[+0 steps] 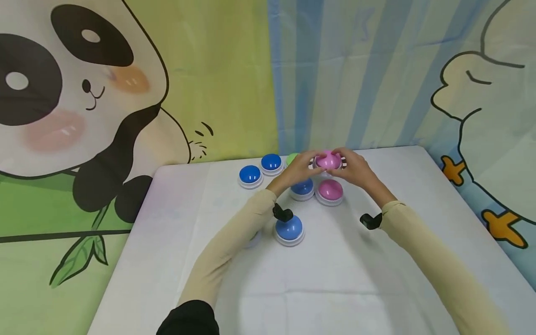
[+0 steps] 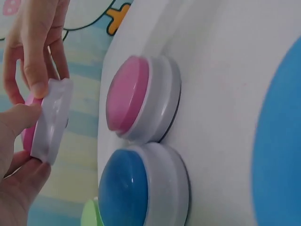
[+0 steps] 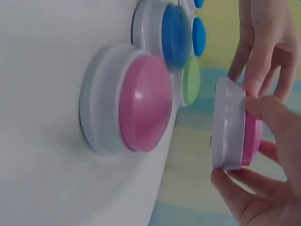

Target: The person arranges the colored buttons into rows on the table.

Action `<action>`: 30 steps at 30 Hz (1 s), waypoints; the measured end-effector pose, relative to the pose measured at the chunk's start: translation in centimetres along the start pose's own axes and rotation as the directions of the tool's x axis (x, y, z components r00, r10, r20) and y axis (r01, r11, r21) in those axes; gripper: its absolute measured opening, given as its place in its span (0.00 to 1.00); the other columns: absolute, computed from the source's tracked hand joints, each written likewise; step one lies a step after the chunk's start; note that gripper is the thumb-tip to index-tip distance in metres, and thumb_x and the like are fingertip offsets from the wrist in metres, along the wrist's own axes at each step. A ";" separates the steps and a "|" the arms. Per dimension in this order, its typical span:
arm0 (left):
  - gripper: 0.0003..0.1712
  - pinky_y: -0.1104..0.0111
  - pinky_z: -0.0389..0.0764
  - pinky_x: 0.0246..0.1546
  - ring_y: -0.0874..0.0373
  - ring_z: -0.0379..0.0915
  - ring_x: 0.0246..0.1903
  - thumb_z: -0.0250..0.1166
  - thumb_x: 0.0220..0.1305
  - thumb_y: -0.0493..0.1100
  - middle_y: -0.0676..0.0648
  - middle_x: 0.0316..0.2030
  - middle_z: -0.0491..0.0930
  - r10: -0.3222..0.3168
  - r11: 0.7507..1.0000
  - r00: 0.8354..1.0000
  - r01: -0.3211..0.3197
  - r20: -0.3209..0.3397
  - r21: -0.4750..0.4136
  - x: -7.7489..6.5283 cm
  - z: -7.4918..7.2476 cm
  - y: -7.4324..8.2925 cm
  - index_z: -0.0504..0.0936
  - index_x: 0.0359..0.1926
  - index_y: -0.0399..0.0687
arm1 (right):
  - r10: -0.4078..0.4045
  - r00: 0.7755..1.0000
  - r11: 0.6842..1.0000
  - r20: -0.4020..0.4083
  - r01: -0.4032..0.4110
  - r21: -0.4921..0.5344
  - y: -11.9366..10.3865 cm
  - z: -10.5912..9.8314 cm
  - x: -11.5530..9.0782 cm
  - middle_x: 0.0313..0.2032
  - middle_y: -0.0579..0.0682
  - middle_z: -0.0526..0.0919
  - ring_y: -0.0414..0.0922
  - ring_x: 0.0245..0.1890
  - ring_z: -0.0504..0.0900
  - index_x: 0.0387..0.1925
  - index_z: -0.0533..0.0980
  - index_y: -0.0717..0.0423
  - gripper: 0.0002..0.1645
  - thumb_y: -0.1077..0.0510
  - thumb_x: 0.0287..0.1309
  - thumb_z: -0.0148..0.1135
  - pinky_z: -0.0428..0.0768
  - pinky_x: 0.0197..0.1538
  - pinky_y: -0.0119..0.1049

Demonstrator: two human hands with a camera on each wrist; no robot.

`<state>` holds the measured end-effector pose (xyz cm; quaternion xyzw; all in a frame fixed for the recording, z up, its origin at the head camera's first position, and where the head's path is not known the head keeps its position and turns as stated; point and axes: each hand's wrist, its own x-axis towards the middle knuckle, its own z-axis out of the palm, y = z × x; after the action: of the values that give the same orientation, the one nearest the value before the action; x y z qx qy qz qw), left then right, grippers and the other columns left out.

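Both hands hold a pink dome push button with a white base (image 1: 328,161), raised off the table near its far edge. The left hand (image 1: 298,168) grips its left side, and the right hand (image 1: 355,169) its right. In the left wrist view, the thumb and fingers pinch the white base (image 2: 52,121), which is tilted in that picture. Just below the hands, a second pink button (image 1: 330,190) stands on the table beside a blue button (image 1: 302,187). A green button (image 1: 291,158) is partly hidden behind the left hand.
Two blue buttons (image 1: 250,175) stand at the back left of the white table (image 1: 318,298). Nearer the front is another blue button (image 1: 289,228); beside it, the left sleeve mostly covers a button (image 1: 253,239). A printed curtain (image 1: 226,83) hangs behind the table's far edge.
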<state>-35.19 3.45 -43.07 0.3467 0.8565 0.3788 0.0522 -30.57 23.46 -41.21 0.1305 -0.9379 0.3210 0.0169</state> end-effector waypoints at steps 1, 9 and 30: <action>0.29 0.72 0.75 0.60 0.57 0.69 0.63 0.64 0.65 0.44 0.48 0.64 0.72 0.012 1.000 1.000 -0.012 -0.012 0.004 -0.4 0.1 0.3 0.70 0.66 0.50 | -0.011 1.000 1.000 -0.016 0.011 -0.002 -0.3 0.0 -0.4 0.59 0.65 0.73 0.62 0.56 0.76 0.63 0.65 0.63 0.38 0.55 0.54 0.70 0.81 0.54 0.55; 0.28 0.70 0.77 0.59 0.55 0.69 0.63 0.66 0.64 0.44 0.46 0.64 0.71 0.107 0.993 0.993 -0.104 -0.052 0.051 -2.3 0.1 1.9 0.72 0.64 0.49 | -0.068 0.994 0.998 -0.086 0.069 0.006 -1.7 -0.5 -3.0 0.58 0.64 0.75 0.61 0.53 0.78 0.63 0.67 0.63 0.38 0.58 0.52 0.72 0.82 0.52 0.56; 0.39 0.78 0.80 0.47 0.58 0.74 0.53 0.73 0.55 0.50 0.47 0.52 0.72 0.010 0.999 0.996 -0.006 0.090 -0.050 -11.1 3.0 4.7 0.69 0.66 0.48 | -0.102 0.990 0.994 0.099 0.105 -0.027 -3.9 1.4 -12.1 0.52 0.60 0.77 0.52 0.47 0.81 0.58 0.70 0.60 0.37 0.54 0.47 0.76 0.86 0.46 0.47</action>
<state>-23.17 0.49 -43.85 0.3654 0.8421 0.3843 0.0979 -17.83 22.48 -41.37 0.1942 -0.9346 0.2977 -0.0101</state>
